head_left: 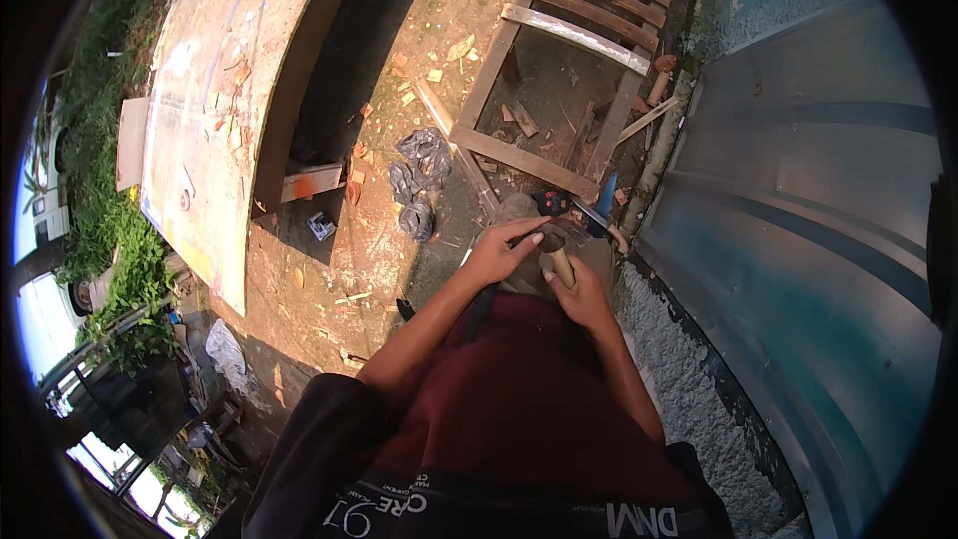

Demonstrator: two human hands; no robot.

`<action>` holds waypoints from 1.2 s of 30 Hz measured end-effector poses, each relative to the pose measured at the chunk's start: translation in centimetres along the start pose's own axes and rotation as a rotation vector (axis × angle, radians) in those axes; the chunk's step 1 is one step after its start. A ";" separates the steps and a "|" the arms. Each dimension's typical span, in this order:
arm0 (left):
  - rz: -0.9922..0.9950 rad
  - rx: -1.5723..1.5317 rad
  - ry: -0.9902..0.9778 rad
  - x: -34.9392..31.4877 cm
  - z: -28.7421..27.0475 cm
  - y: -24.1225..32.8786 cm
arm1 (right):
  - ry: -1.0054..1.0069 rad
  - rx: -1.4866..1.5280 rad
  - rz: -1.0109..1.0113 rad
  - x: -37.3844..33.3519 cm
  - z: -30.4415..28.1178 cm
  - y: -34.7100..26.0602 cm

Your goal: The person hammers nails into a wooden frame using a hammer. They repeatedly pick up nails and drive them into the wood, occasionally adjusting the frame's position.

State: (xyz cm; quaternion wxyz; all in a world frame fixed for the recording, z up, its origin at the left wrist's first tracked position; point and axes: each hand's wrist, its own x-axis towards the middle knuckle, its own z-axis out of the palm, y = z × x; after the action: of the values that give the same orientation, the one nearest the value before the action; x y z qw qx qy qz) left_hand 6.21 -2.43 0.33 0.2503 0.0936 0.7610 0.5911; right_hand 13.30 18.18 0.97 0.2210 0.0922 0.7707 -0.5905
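Note:
In front of my lap, my right hand (587, 297) is closed round the pale wooden handle of what looks like a hammer (563, 267). The tool's dark head points away from me. My left hand (501, 252) reaches in from the left, thumb and forefinger against the dark head; its other fingers are partly hidden. Just beyond both hands lies a long dark blade with a wooden handle (618, 239). Beside that blade a blue piece (606, 196) stands up. A black object with red spots (550, 202) rests near my knees.
A slatted wooden frame (529, 162) lies ahead, with a loose plank (454, 140) along its left. Crumpled dark plastic (423, 162) and wood scraps litter the ground. A large worn board (205, 140) stands at the left. Metal sheeting (798, 210) rises close on my right.

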 end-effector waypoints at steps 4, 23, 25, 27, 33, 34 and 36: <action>-0.092 -0.184 0.249 -3.2 0.2 3.1 | -0.060 -0.076 -0.185 0.0 -0.5 -2.0; 0.221 -0.115 0.327 -3.3 -3.1 7.6 | 0.010 -0.138 -0.101 -2.8 0.2 -10.6; 0.259 -0.139 0.361 -3.7 -6.1 7.0 | -0.006 -0.133 -0.103 -1.4 2.2 -13.8; 0.121 -0.178 0.332 -4.6 -10.7 6.5 | -0.015 -0.123 -0.109 1.0 5.0 -14.7; 0.036 -0.041 0.532 -7.6 -25.6 -1.7 | -0.070 -0.023 -0.040 9.8 17.3 -17.3; -0.046 -0.035 0.514 -8.7 -28.9 -2.1 | -0.070 0.024 0.007 10.7 19.4 -18.2; -0.164 -0.135 0.623 -11.5 -33.3 -5.0 | -0.147 0.084 -0.028 12.0 22.7 -17.6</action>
State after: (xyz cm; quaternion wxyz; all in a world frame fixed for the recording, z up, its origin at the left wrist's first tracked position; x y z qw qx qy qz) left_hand 0.46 -37.27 4.53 0.0576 -0.1701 0.7651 0.6183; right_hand 0.86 -9.83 6.24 0.2646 0.0471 0.7281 -0.6306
